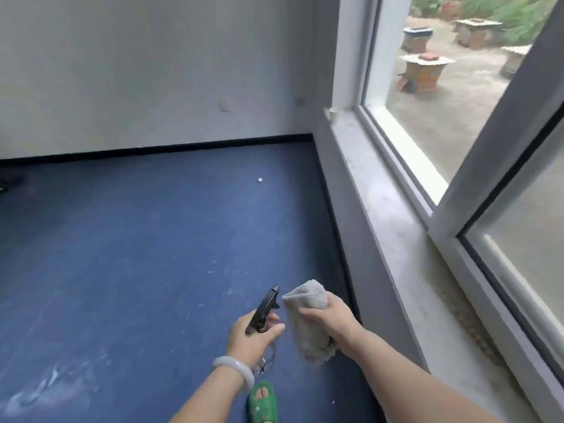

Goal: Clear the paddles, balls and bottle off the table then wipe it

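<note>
Bottle (264, 309), a sprayer with a black trigger head, is in the left hand (251, 337), whose fingers wrap its neck while the clear body hangs below the palm, mostly hidden. Its long axis tilts from the fist up and away, nozzle aimed forward and a little right. Just beside that nozzle, close but apart, is the cloth (308, 325), a grey folded towel gripped in the right hand (329, 319), fingers curled round its middle so one end stands above the fist and the other droops below. Both forearms reach out low in front of the body, hands level and near each other over the blue floor (122, 239). The table is not in view, so which way it lies from either hand cannot be told. One white ball (260, 180) sits on the floor well ahead, nearer the left hand's side. A sill (396, 224) runs along the right. Judging by what is held, the wiping step is being readied: the bottle looks set to wet the cloth or the table.
</note>
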Demonstrator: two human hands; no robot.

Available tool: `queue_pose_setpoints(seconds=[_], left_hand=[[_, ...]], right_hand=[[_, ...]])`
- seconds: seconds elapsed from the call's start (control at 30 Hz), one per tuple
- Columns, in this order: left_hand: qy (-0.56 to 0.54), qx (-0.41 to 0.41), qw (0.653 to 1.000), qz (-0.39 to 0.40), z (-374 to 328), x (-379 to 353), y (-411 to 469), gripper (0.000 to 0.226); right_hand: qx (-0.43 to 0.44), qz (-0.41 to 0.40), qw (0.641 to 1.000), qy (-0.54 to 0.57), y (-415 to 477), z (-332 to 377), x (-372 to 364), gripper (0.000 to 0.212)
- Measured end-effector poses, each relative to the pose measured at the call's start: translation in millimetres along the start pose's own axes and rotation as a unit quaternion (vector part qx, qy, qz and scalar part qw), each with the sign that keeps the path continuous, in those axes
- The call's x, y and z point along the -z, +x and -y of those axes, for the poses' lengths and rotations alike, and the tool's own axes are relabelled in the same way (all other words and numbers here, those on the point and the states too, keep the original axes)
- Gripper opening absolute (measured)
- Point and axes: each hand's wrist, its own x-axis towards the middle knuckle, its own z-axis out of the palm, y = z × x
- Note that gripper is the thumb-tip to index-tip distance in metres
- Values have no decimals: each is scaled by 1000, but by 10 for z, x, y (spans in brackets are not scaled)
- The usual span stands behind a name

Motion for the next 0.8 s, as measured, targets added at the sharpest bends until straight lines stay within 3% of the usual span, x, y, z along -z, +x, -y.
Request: queue_pose_setpoints(seconds=[0.17, 0.3, 0.47, 0.67, 0.8], left_hand=[[-55, 58, 986, -149, 514, 596, -612, 21], [-48, 97, 971, -213, 907, 1099, -1047, 35], [-94, 144, 944, -282, 1459, 1637, -1767, 33], [-169, 165, 898, -372, 2252, 2316, -3023, 28], [-197, 196, 855, -438, 2774, 2740, -3984, 26]], right_hand=[[-22, 99, 994, -49, -165, 3, -830, 19], [-16, 155, 985, -74, -329, -45, -1490, 20], [-31, 216, 970, -112, -707, -137, -2352, 20], [-15, 317, 930, -186, -1575, -371, -3618, 23], [-5, 405, 885, -230, -2336, -586, -4484, 27]])
